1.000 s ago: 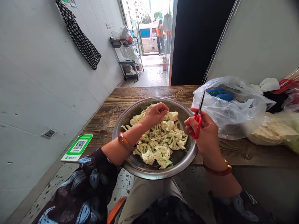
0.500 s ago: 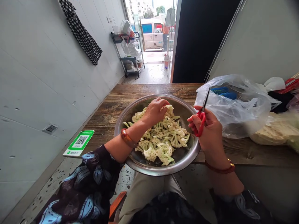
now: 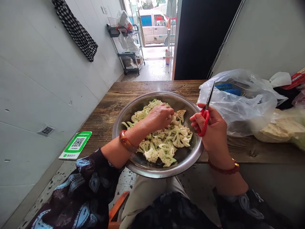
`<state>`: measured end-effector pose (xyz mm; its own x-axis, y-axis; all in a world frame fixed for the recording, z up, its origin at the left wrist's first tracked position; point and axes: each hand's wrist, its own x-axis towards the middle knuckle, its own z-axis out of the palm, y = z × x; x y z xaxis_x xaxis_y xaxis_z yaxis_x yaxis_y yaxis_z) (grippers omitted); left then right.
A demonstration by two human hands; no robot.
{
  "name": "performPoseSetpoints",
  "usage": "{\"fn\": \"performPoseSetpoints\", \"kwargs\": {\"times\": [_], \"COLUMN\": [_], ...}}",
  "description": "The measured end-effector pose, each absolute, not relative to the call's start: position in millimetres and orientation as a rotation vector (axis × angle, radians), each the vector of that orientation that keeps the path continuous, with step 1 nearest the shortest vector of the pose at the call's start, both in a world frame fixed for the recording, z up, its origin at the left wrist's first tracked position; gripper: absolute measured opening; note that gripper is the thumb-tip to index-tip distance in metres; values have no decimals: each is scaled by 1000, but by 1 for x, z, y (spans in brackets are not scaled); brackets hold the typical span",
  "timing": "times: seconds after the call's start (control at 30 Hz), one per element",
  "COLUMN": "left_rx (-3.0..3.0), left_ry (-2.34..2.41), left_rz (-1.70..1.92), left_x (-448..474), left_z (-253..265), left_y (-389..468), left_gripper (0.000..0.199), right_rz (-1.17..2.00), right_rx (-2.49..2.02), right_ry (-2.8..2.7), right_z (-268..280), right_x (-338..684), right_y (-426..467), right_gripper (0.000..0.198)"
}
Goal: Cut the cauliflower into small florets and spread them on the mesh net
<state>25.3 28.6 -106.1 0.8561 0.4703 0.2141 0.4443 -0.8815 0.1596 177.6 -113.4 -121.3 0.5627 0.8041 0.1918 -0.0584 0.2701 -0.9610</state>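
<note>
A wide steel bowl sits at the table's near edge, holding many cut cauliflower florets. Over the far half of the bowl is my left hand, its fingers curled and pinched on a cauliflower floret, mostly hidden by the hand. My right hand is at the bowl's right rim, closed around the red handles of the scissors. Their blades point up and away from me and look closed.
Beyond my right hand lie a clear plastic bag with something blue inside and a wrapped pale bundle. A green-and-white QR code card rests at the left edge of the wooden table. A trolley stands near the doorway.
My left hand has come slightly nearer and its fingers have closed in on a floret. Another floret now shows to its right. The right hand keeps the scissors in nearly the same place.
</note>
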Motion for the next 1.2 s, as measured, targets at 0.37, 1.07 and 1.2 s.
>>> {"fn": "performPoseSetpoints", "kwargs": {"times": [0.37,1.07,1.2], "left_rx": [2927,2327,2339], "left_ry": [221,736,805], "left_rz": [263,661,675], "left_x": [36,33,26], "left_z": [-115,-94,-95], "left_y": [6,26,34], "left_gripper": [37,21,23], "right_rz": [694,698,707], "right_rx": [-1146,-1078,-1088], "right_ry": [-759,-788,-770], "right_z": [-116,-121,-120], "right_x": [176,178,178], "right_y": [-112,-112,-112], "right_gripper": [40,33,34]}}
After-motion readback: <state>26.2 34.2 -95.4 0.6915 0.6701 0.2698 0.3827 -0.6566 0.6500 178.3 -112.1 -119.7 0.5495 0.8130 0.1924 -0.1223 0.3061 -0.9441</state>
